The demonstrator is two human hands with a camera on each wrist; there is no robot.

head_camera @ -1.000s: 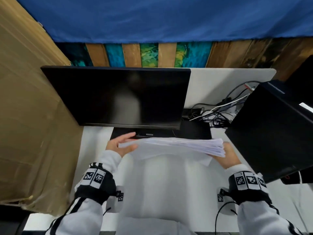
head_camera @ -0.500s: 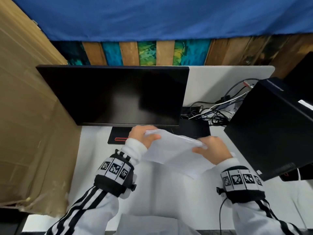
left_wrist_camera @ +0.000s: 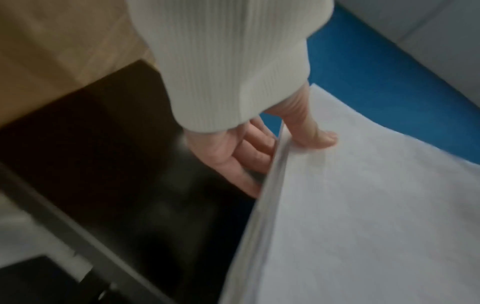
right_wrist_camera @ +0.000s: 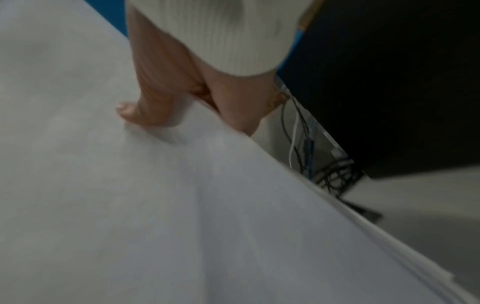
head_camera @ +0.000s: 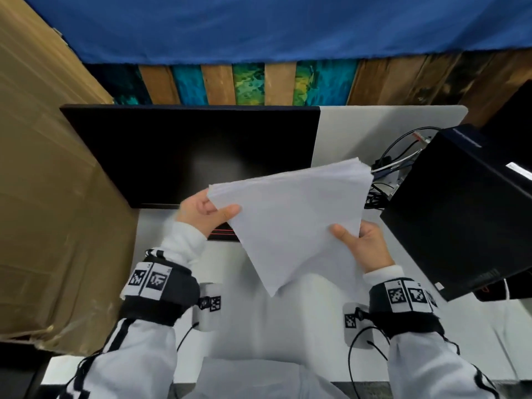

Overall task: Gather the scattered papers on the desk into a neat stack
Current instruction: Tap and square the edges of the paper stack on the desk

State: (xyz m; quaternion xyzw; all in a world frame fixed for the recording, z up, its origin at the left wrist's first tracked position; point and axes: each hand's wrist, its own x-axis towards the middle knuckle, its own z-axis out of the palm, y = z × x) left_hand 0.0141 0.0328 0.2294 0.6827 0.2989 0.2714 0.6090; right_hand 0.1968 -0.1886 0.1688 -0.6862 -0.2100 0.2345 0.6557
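A stack of white papers (head_camera: 290,214) is held up in the air above the white desk (head_camera: 288,326), tilted with one corner pointing down. My left hand (head_camera: 207,211) pinches its left edge, thumb on the front face and fingers behind. My right hand (head_camera: 359,246) pinches the right edge in the same way. In the left wrist view the thumb lies on the top sheet of the papers (left_wrist_camera: 363,205) and the fingers (left_wrist_camera: 249,156) lie behind. In the right wrist view the thumb presses the papers (right_wrist_camera: 182,205) and several sheet edges fan out at the lower right.
A black monitor (head_camera: 190,151) stands behind the papers, its stand base (head_camera: 223,234) on the desk. A black computer tower (head_camera: 460,214) is at the right with a tangle of cables (head_camera: 397,168) beside it. A large cardboard box (head_camera: 49,197) fills the left side.
The stack lay nearly flat and low between both hands a second ago. Both hands have since lifted it and turned it up on a corner, its face toward me.
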